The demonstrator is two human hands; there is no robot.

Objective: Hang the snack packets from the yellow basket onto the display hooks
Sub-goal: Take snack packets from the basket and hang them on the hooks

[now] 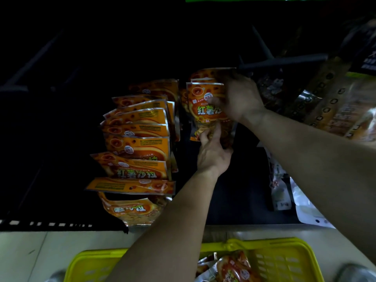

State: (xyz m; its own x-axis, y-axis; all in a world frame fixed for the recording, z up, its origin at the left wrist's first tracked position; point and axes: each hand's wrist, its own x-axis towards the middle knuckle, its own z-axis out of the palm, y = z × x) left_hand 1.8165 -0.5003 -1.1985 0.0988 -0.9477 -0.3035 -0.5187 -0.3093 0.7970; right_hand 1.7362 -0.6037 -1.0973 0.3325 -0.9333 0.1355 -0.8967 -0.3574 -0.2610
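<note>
A yellow plastic basket with slotted walls [284,244] sits at the person's feet, so spare stock stays within reach. Everything else lies beyond it on the dark display wall. Straight beyond the basket's middle hangs or is held an orange foil snack packet with red lettering [205,110]. The right hand [241,96] has its fingers curled over the packet's top edge, probably to steer the hang-hole onto a hook that cannot be seen behind the hand. The left hand [212,155] pinches the bottom edge between thumb and fingers, likely to keep the pouch flat and stop it swinging. At least two more packet tops show behind this one. Beyond the basket's left half, a fanned row of the same orange packets [140,147] numbers about nine, with the rear ones too dark to count surely. Beyond its right half are brown patterned packets [325,102] and one bare dark metal hook arm [284,61]. Inside the basket, at least two red-orange packets [234,265] wait to be hung.
</note>
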